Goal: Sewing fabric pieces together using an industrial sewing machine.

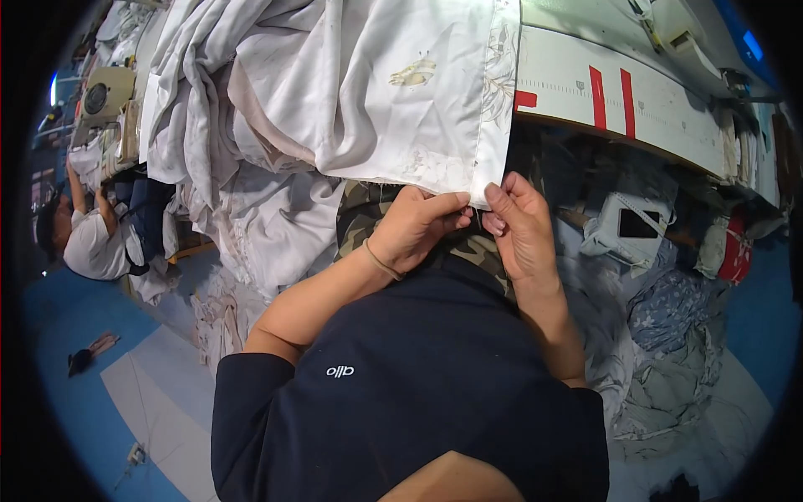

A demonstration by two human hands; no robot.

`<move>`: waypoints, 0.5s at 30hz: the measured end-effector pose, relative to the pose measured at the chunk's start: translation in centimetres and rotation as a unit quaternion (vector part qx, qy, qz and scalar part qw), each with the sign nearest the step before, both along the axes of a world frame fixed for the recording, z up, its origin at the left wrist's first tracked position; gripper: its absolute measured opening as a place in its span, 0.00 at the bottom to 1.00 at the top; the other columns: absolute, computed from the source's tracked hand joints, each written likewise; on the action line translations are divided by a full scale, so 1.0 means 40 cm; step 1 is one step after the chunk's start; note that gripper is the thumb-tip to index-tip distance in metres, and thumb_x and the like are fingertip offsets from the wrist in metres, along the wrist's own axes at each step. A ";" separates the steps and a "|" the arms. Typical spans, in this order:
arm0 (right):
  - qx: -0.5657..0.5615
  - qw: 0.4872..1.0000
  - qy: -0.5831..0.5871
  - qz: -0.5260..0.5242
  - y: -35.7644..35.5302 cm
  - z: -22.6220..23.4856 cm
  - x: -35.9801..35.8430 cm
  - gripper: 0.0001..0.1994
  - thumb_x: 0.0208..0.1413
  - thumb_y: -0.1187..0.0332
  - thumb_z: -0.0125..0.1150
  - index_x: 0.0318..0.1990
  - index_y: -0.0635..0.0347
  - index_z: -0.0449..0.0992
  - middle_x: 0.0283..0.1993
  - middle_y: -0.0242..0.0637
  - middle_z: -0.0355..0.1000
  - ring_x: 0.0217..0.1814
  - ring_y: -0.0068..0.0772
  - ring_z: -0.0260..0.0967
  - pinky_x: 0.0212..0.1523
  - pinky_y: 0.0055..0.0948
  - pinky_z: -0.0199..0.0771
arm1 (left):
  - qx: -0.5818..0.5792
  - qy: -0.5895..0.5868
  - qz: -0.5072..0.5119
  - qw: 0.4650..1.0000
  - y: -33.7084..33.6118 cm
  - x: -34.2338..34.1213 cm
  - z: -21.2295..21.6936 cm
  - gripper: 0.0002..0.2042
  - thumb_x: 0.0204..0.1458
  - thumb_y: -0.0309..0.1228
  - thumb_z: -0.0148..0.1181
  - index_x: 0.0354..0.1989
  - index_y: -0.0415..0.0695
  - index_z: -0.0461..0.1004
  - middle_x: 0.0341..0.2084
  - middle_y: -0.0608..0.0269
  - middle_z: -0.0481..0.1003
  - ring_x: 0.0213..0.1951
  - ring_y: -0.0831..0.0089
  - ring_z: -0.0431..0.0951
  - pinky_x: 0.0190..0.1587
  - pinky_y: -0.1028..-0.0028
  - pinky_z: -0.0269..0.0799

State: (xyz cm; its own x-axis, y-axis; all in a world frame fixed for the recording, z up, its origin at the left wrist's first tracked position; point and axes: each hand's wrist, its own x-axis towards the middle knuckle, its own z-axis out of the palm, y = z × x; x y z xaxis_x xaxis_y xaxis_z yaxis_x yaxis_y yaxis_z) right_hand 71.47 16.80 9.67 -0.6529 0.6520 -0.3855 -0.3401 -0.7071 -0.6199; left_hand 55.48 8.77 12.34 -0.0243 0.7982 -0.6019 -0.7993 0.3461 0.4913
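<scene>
A large piece of white satiny fabric with a faint printed motif drapes over the table and hangs toward my lap. My left hand pinches its lower edge close to the near right corner, thumb on top. At that same corner, my right hand is closed, with thumb and fingertips on the hem. Along the fabric's right side runs a folded band with a line pattern. The near edge looks frayed to the left of my hands. What lies between my fingertips is partly hidden.
A white table edge with a ruler scale and red tape strips extends right, below a sewing machine. Heaped cloth hangs at left; more fabric piles lie on the floor at right. Another person works at far left.
</scene>
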 end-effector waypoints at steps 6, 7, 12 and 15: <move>0.395 0.884 -0.227 -0.104 -0.004 -0.027 0.024 0.08 0.59 0.76 0.64 0.44 0.62 0.73 0.39 0.31 0.67 0.30 0.18 0.62 0.32 0.19 0.64 | -0.008 0.004 -0.006 1.000 -0.005 -0.001 0.001 0.08 0.58 0.24 0.60 0.44 0.33 0.77 0.35 0.62 0.79 0.35 0.77 0.78 0.38 0.77 0.75; 0.557 0.766 -0.276 -0.164 0.004 -0.035 0.027 0.12 0.57 0.79 0.64 0.48 0.63 0.73 0.43 0.34 0.67 0.32 0.20 0.63 0.34 0.20 0.67 | -0.013 -0.003 -0.010 1.000 -0.002 0.000 -0.002 0.08 0.58 0.23 0.60 0.44 0.33 0.77 0.34 0.62 0.78 0.35 0.77 0.78 0.38 0.77 0.75; 0.712 0.634 -0.239 -0.184 0.049 -0.068 0.013 0.23 0.44 0.88 0.63 0.50 0.61 0.75 0.48 0.42 0.66 0.35 0.31 0.67 0.36 0.27 0.70 | -0.031 -0.055 -0.001 0.998 0.022 0.002 0.006 0.07 0.58 0.23 0.60 0.43 0.34 0.77 0.35 0.61 0.78 0.35 0.77 0.78 0.38 0.79 0.77; 0.770 0.593 -0.179 -0.153 0.072 -0.042 0.002 0.21 0.40 0.90 0.62 0.43 0.61 0.79 0.46 0.42 0.67 0.36 0.35 0.68 0.35 0.29 0.71 | -0.052 -0.082 -0.022 0.995 0.017 -0.011 0.013 0.07 0.59 0.23 0.59 0.44 0.34 0.77 0.36 0.61 0.78 0.35 0.78 0.78 0.39 0.80 0.78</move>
State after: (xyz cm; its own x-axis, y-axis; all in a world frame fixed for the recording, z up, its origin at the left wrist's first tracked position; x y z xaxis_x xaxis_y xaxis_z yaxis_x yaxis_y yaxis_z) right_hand 71.56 19.68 7.98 -0.4695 0.4768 0.7431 0.0411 0.8525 -0.5210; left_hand 55.04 9.46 12.85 0.1147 0.7289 -0.6749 -0.8483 0.4254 0.3152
